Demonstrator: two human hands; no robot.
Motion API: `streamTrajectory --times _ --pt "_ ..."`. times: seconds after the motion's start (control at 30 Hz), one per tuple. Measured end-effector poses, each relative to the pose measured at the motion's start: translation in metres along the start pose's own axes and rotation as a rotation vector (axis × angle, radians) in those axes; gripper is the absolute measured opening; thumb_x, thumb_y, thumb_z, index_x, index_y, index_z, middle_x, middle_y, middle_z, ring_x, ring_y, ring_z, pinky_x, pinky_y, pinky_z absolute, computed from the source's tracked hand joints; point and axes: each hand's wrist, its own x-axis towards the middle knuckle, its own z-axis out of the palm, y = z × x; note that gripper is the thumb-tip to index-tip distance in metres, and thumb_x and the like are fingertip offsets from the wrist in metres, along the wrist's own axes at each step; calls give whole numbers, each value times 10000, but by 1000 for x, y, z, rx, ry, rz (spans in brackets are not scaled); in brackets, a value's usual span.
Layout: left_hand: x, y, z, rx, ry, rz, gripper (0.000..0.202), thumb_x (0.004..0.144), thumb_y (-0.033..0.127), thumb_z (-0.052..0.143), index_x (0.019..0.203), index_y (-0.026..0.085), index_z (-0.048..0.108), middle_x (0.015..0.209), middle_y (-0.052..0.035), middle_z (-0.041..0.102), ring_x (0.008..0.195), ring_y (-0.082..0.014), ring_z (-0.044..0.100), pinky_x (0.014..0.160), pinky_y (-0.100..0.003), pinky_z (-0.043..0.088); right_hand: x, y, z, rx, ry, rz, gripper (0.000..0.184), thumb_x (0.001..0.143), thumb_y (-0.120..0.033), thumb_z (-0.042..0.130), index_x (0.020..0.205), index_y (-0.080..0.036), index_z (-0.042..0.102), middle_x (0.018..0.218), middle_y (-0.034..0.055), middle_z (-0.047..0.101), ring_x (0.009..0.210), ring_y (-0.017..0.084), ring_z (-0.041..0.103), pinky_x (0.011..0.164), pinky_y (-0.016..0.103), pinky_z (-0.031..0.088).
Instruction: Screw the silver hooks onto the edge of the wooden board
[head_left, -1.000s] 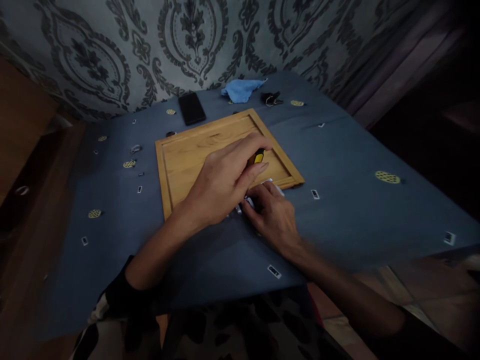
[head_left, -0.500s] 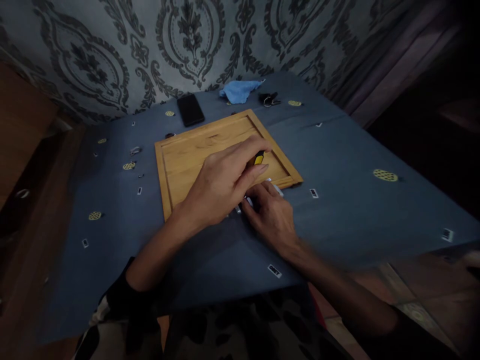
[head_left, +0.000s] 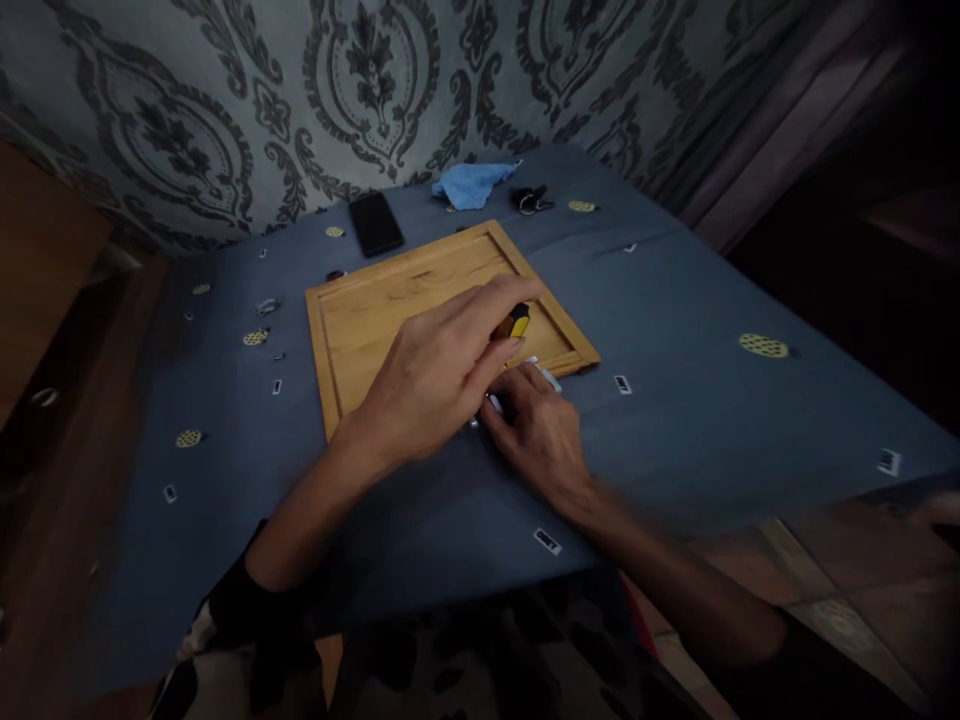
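A wooden tray (head_left: 375, 310) lies flat on the blue tablecloth (head_left: 675, 330). My left hand (head_left: 435, 375) hovers over the tray's near right corner, its fingers pinched round a small yellow and black tool (head_left: 517, 322). My right hand (head_left: 536, 430) rests on the cloth just in front of that corner, its fingers closed on a small white and silver object (head_left: 550, 378) that my hands mostly hide.
A black phone (head_left: 375, 223), a blue cloth (head_left: 469, 183) and a bunch of keys (head_left: 531, 199) lie at the far side near the patterned wall. Small yellow dotted discs (head_left: 763, 346) and tiny printed tags (head_left: 547, 541) are scattered over the tablecloth.
Both hands stay at the tray's near right corner. The yellow tool shows slightly more beyond my left fingers. The view has shifted a little.
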Motion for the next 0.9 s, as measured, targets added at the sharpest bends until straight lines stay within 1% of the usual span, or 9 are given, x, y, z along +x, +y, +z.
streamTrajectory --times 0.1,0.27,0.43,0.57,0.7,0.8,0.9 --pt "0 1 -1 -1 -17 -22 262 954 145 561 1206 212 597 1172 -20 710 979 -145 689 905 -268 569 0 0 1 4 12 -12 126 934 -299 520 864 -222 591 908 72 625 794 229 593 649 331 427" --pt "-1 0 4 4 -19 -33 225 985 255 555 1195 213 620 1127 -37 701 999 -160 675 878 -275 581 -1 1 3 -28 31 0 154 934 -316 515 917 -203 618 923 85 634 775 230 593 630 331 417" --pt "-1 -1 4 18 1 -32 235 978 212 565 1201 174 625 1108 -39 711 932 -133 678 851 -253 568 0 3 3 14 37 -28 154 940 -312 518 921 -211 632 910 76 639 784 228 592 656 334 438" --pt "0 0 1 14 -11 -11 240 973 179 574 1205 145 624 1149 -54 721 990 -137 684 894 -252 564 0 4 3 36 40 -38 151 940 -302 522 904 -210 637 909 76 635 800 227 593 678 336 446" --pt "1 2 -1 33 -43 -20 245 973 164 564 1211 169 620 1198 -47 718 1011 -144 689 927 -274 568 -1 5 5 34 54 -36 157 942 -300 507 883 -215 625 892 75 634 790 226 584 670 332 431" --pt "1 3 -2 50 -61 -35 241 975 172 565 1209 181 620 1194 -41 718 1005 -150 692 930 -281 569 -1 5 6 55 41 -17 149 932 -305 519 863 -217 617 856 72 650 775 228 585 670 334 417" --pt "1 3 -3 54 -72 -41 231 980 192 564 1205 186 621 1184 -43 717 1013 -153 692 925 -279 568 -2 6 6 85 29 4 150 930 -313 521 884 -215 624 829 64 677 730 216 587 659 331 405"
